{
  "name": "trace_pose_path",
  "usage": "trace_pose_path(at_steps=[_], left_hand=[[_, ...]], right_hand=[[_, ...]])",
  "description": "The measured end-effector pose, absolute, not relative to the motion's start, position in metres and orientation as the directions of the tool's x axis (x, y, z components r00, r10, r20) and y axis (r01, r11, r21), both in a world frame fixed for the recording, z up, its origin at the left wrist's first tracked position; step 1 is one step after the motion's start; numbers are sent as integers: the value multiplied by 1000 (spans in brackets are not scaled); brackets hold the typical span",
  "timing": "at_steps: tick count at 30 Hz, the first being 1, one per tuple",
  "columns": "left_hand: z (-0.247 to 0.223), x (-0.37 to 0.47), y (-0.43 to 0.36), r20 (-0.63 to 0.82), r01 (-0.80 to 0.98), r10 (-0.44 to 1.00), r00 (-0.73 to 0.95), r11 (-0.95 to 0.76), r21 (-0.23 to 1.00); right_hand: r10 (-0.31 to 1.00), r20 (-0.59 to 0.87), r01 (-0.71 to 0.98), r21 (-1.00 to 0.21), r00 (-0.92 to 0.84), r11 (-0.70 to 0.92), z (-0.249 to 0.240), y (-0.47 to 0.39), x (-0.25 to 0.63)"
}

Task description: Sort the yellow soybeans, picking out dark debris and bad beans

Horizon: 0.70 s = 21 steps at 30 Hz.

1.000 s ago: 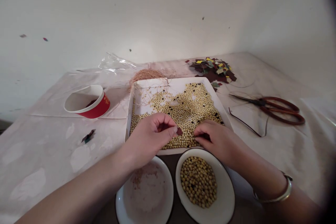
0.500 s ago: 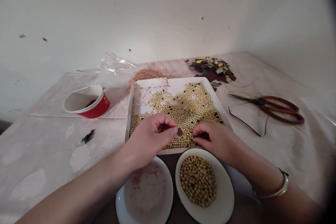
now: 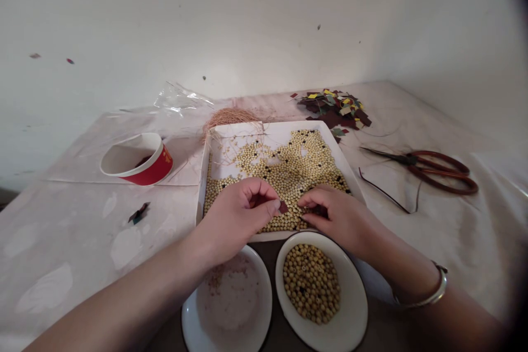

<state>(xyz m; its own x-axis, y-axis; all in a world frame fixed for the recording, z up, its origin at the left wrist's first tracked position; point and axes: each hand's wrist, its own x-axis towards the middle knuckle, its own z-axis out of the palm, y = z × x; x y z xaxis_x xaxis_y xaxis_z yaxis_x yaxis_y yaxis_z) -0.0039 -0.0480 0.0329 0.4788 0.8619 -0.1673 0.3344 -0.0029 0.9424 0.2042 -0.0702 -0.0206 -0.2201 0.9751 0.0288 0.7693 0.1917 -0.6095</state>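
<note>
My left hand (image 3: 241, 212) is closed in a pinch over the bead tray. Between its thumb and forefinger sits a small dark red flat piece (image 3: 283, 207). Facing it, my right hand (image 3: 332, 212) hovers low at the tray's near right, thumb and forefinger slightly apart, other fingers curled; nothing shows between the tips. Under both hands lie many small pale yellow beads (image 3: 284, 176), with dark ones among them, in a shallow white tray (image 3: 199, 198). Nearer to me, a white bowl (image 3: 350, 308) holds larger brownish-yellow beads (image 3: 311, 286).
Another white bowl (image 3: 231, 308) contains reddish crumbs. To the left stand a red paper cup (image 3: 159, 168) and a few dark scraps (image 3: 139, 213). Orange thread (image 3: 229, 116) and clear plastic (image 3: 181, 98) lie behind; coloured scraps (image 3: 334, 107), scissors (image 3: 437, 170) and a dark strip (image 3: 383, 192) lie right.
My right hand has shifted slightly left, and its thumb and forefinger have parted a little. My left hand stays almost still with the dark red piece.
</note>
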Motion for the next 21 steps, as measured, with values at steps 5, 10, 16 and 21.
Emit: trace_pose_path(at_steps=[5, 10, 16, 21], left_hand=[[32, -4, -48, -161, 327, 859, 486, -8, 945], [33, -4, -49, -177, 347, 862, 475, 2, 938], [33, -3, -49, -183, 349, 863, 470, 9, 937], [34, -3, -48, -177, 337, 866, 467, 11, 942]], right_hand=[[962, 26, 770, -593, -273, 234, -19, -69, 204], [969, 14, 784, -585, -248, 209, -18, -69, 203], [979, 13, 804, -569, -202, 173, -19, -70, 203], [981, 114, 782, -592, -154, 192, -16, -71, 201]])
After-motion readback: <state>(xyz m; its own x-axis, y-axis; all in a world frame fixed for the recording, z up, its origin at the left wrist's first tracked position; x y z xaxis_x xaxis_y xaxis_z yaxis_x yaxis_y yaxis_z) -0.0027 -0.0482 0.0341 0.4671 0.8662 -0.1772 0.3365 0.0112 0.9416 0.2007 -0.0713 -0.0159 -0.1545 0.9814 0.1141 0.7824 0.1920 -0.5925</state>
